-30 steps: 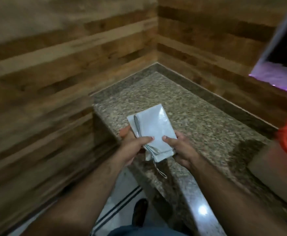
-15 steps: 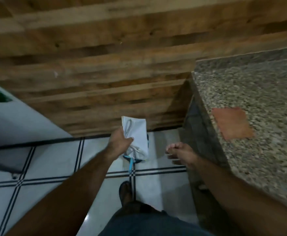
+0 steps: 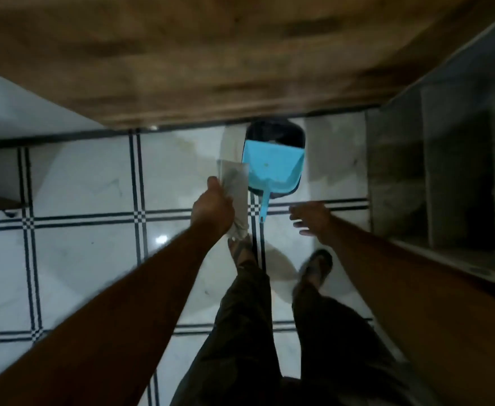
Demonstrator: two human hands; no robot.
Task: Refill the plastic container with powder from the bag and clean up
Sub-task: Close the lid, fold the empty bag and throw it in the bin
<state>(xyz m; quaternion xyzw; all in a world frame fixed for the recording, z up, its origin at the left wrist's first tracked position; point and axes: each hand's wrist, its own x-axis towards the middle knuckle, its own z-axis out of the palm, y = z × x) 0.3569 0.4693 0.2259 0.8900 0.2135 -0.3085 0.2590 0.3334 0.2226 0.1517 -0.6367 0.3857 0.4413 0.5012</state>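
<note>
1. Floor (image 3: 79,259): white glossy tiles with dark double grid lines, spread below and to the left of the left hand. A bright glare spot lies below-left of that hand.
2. Left hand (image 3: 212,209): arm stretched forward and down, fingers clenched around the lower part of the bag (image 3: 236,189).
3. Bag: white, flattened and folded, held roughly upright; its upper end stands above the left thumb and its crumpled lower end pokes out beneath the fist. Contents not discernible.
4. Dustpan (image 3: 272,168): light blue, just right of the bag and ahead of both hands, tray toward the wall, thin handle pointing back toward the person. It rests over a dark bin (image 3: 275,131) that sits on the floor. Contact between bag and dustpan cannot be determined owing to motion blur.
5. Wooden wall (image 3: 211,68): brown panelling, beyond both hands, blurred.
6. Right hand (image 3: 310,216): right of the dustpan handle, apart from it, fingers spread and loose, grasping nothing.
7. Feet in sandals (image 3: 316,266): below both hands, on the tile.
8. Stone counter side (image 3: 445,171): grey, dim, to the right of the right hand.
</note>
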